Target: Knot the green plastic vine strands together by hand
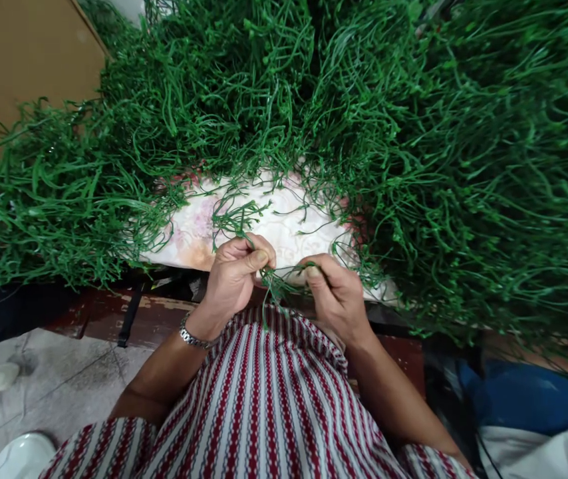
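My left hand, a metal watch on its wrist, is closed in a pinch on a small bunch of thin green plastic-looking stems. Part of this bunch fans out above the knuckles, and loose ends hang below the thumb. My right hand pinches a green stem between thumb and forefinger, a short way to the right. Stems stretch across the gap between both hands. They are held over the near edge of a white flowered tablecloth, close to my striped clothing.
A large heap of green artificial stems rings the cloth at the back and both sides, hanging over the front edge. At the upper left stands a brown cardboard-like panel. A white round object is on the tiled floor.
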`<state>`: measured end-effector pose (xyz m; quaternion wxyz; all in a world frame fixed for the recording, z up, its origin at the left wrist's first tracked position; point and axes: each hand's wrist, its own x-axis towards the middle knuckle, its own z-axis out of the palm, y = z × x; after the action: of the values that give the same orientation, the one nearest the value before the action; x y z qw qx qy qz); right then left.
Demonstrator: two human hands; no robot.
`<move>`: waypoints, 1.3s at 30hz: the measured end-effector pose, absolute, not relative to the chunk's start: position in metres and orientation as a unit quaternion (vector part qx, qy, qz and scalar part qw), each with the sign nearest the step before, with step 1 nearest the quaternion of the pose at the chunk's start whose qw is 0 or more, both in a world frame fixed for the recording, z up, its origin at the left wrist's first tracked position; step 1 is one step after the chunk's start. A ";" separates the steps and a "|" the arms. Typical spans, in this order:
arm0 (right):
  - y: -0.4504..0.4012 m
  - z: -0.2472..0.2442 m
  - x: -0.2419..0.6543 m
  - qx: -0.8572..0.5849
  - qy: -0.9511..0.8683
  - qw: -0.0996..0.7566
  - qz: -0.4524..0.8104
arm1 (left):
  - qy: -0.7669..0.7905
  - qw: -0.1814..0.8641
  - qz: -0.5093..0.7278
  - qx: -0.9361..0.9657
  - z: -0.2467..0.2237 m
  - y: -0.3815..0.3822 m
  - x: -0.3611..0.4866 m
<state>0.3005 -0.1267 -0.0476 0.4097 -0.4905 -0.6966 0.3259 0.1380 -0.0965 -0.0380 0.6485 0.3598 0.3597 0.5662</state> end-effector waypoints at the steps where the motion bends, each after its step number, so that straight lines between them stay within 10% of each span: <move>1: -0.127 -0.046 0.301 -0.504 -0.686 0.417 0.320 | 0.360 0.647 0.574 0.350 -0.038 -0.097 0.137; 29: -0.099 -0.052 0.305 -0.468 -0.756 0.356 0.287 | 0.372 0.652 0.632 0.193 -0.046 -0.066 0.166; 39: -0.104 0.023 0.355 -0.570 -0.601 0.558 0.056 | 0.373 0.641 0.637 0.214 -0.043 -0.062 0.149</move>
<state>0.3549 -0.1042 0.0232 0.5576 -0.5703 -0.6006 0.0556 0.1494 -0.0616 -0.0434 0.6405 0.2138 0.3726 0.6365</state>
